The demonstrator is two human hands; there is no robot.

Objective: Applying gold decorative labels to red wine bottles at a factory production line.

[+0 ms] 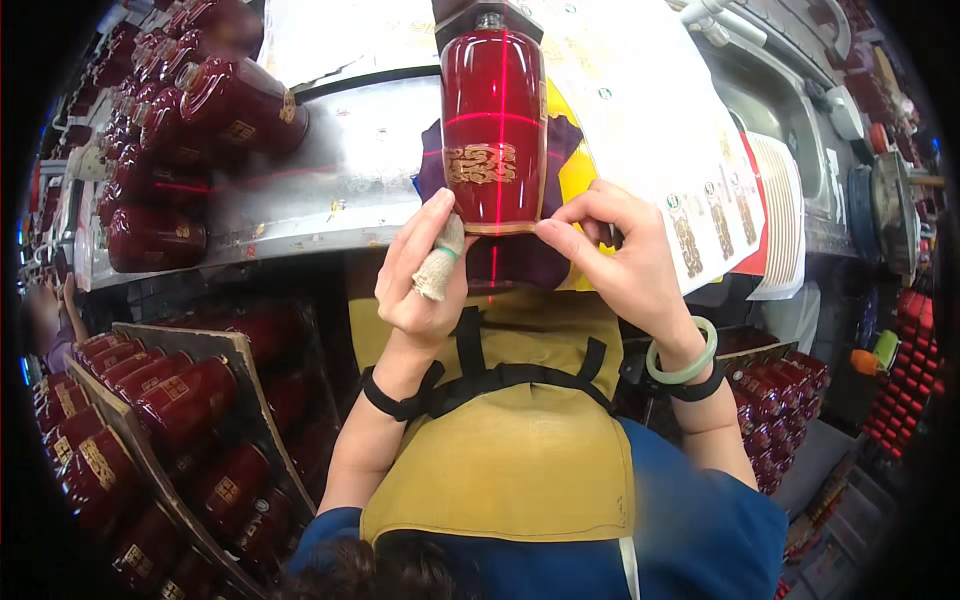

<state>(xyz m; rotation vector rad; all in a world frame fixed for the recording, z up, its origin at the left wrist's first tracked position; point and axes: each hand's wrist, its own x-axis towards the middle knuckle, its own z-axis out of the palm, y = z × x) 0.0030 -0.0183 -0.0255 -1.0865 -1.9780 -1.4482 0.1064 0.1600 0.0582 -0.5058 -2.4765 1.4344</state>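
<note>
A glossy dark red bottle (pixel 493 110) with gold raised-looking decoration lies in front of me, its neck pointing away and its base toward me. Bright red light lines cross on it. A thin gold strip (pixel 505 229) runs along the edge of its base. My left hand (pixel 425 265) rests its stretched fingers against the bottle's lower left side; a beige cloth cover with a green band is on one finger. At the base's right corner, my right hand (pixel 610 240) pinches the strip's end between thumb and forefinger. Underneath lies a dark purple cloth (pixel 560 150).
Several finished-looking red bottles (pixel 240 105) crowd the metal bench's left. White sheets with gold decorations (pixel 690 190) cover its right, beside a sink (pixel 765 110). Racks of red bottles (pixel 190 400) stand low at left, more (pixel 775 400) at right. A black holder (pixel 450 22) meets the neck.
</note>
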